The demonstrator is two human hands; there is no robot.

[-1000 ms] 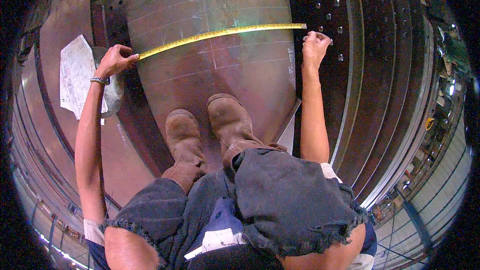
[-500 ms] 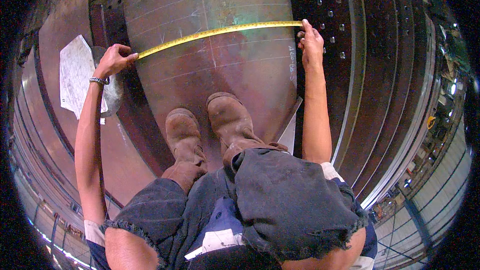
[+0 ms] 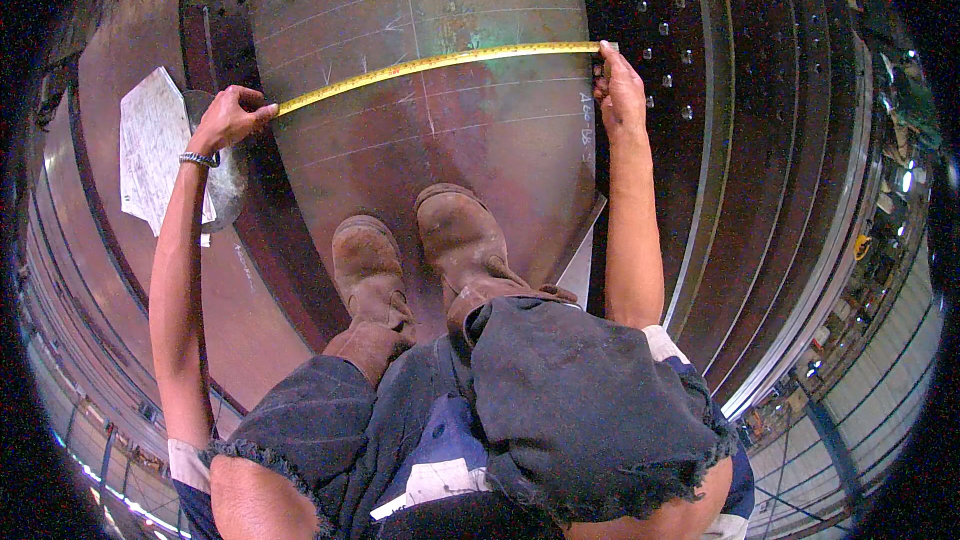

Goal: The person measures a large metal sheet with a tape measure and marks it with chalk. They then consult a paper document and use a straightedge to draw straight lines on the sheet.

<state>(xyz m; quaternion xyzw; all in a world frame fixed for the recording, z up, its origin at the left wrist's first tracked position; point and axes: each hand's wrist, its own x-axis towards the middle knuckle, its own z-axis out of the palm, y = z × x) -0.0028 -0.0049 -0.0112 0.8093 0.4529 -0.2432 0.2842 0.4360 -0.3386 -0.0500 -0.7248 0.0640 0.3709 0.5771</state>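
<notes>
A yellow tape measure (image 3: 430,64) is stretched across a brown steel plate (image 3: 350,175) marked with chalk lines. At the plate's left edge, my left hand (image 3: 232,120) pinches one end of the blade between thumb and fingers. By the right edge, the fingers of my right hand (image 3: 620,88) are closed on the other end, and a short tip shows past them. The blade runs over the plate in a slight curve. Written chalk marks lie on the plate just left of my right hand.
My brown boots (image 3: 455,230) stand on the plate. A white sheet (image 3: 155,155) lies left of my left wrist, over a grey rounded thing (image 3: 229,185). Dark steel beams with rows of holes (image 3: 665,30) run along the right. Clutter (image 3: 890,205) lies at the far right.
The tape's right end and the fingers of my right hand have shifted very slightly. Otherwise my hands and the tape keep nearly the same place.
</notes>
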